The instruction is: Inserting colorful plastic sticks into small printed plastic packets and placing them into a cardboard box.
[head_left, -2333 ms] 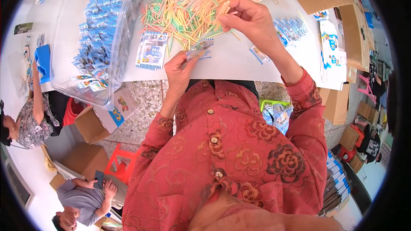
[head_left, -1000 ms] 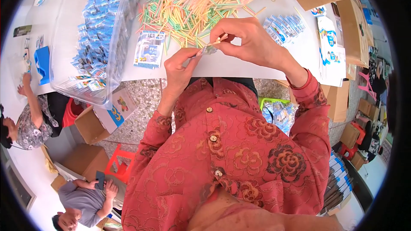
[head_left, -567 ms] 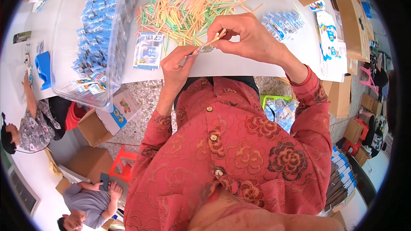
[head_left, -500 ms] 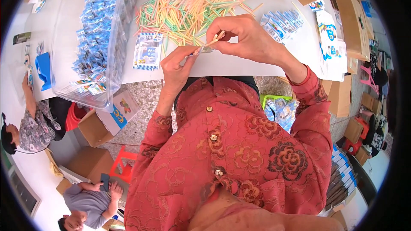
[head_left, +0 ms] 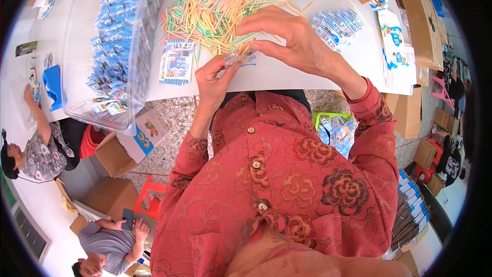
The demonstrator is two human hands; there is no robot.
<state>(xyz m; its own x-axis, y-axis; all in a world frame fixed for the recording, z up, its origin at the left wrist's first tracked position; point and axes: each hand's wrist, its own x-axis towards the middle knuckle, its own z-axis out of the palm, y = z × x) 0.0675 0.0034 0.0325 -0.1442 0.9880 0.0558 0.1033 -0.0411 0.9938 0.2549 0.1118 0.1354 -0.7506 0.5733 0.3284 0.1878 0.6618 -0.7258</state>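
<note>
Packet (head_left: 237,61) is in left hand (head_left: 211,76) near table edge (head_left: 282,83).

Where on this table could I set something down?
The white table is bare between the striped sachets and white-and-blue packaging, and along its near edge by the right hand. Crowded: left, with the clear plastic bin; far middle, with pastel sticks.

A tub (head_left: 69,74) of packets (head_left: 120,28) stands on the table (head_left: 292,78), left of a pile of sticks (head_left: 215,13); a pouch (head_left: 177,61) lies just right of the tub, some sachets (head_left: 337,28) right of the pile.
</note>
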